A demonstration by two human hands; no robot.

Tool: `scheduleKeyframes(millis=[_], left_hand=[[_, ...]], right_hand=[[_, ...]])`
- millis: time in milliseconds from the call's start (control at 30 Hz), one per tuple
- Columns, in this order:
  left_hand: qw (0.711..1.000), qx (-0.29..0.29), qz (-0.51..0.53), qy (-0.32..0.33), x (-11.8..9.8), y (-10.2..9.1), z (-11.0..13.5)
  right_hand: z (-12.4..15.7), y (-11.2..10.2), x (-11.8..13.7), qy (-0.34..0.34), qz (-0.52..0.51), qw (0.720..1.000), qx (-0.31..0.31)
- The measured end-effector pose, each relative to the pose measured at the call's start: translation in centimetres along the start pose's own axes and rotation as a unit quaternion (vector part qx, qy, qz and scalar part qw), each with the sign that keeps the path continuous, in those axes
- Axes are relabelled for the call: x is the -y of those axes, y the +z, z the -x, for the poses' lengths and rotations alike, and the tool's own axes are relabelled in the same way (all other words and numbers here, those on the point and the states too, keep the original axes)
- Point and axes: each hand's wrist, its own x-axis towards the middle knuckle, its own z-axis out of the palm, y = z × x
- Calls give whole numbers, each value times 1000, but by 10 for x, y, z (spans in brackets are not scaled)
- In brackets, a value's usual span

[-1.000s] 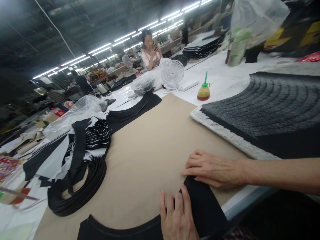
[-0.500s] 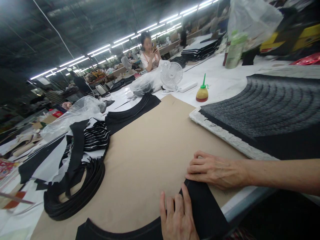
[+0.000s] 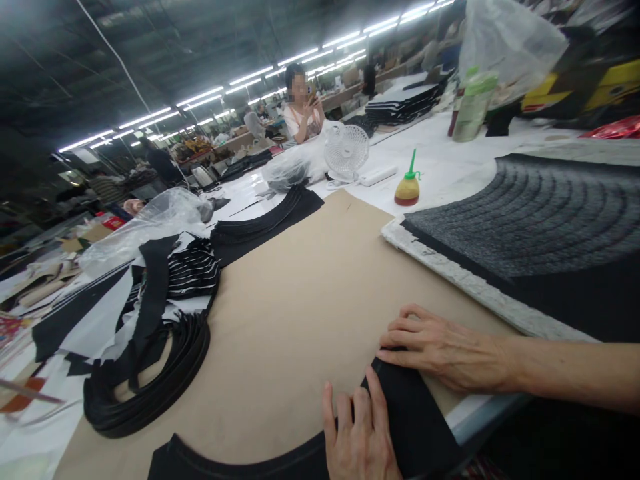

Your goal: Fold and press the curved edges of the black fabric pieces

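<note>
A curved black fabric piece (image 3: 420, 427) lies along the near edge of the brown board (image 3: 290, 313). My left hand (image 3: 360, 430) rests on it with fingers spread, their tips at its inner curved edge. Just to the right, my right hand (image 3: 445, 347) has bent fingers at the piece's upper corner; a bit of black shows between thumb and forefinger. The underside of that corner is hidden by the hand.
Bundled black strips (image 3: 150, 393) lie on the board's left, with black curved pieces (image 3: 270, 217) behind. To the right, a pale-edged slab (image 3: 450, 277) carries stacked dark pieces (image 3: 540, 213). Farther back stand an oil bottle (image 3: 407, 187), a small fan (image 3: 346, 152) and a seated person (image 3: 303, 113).
The right hand and forearm sit slightly lower and farther right in the view, with the fingers still at the same fabric corner. The left hand has barely shifted; the camera view has moved slightly.
</note>
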Motion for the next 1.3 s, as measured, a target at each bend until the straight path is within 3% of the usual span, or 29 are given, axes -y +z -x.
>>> scheduleKeyframes(millis=[200,467,667,800,933,1000,1133,1300], left_hand=[[998,-15,24,-58,-9,4,3],[997,25,44,-55,-8,-3,4],[996,-26,38,-80,-12,-3,6],[988,-96,44,-110,-17,-2,16],[974,-153,78,-150,-22,-4,28],[974,-149,83,-151,-19,-8,31],[980,-85,111,-140,-8,-18,32],[960,-130,166,-187,18,-35,40]], right_hand=[[3,-4,4,23,17,999,-29],[1,7,10,35,28,998,-39],[5,15,6,56,35,995,-76],[7,19,5,51,60,993,-86],[0,24,10,45,79,985,-146],[-4,31,15,25,87,983,-161],[-9,46,27,13,67,986,-152],[-17,38,44,41,40,986,-155]])
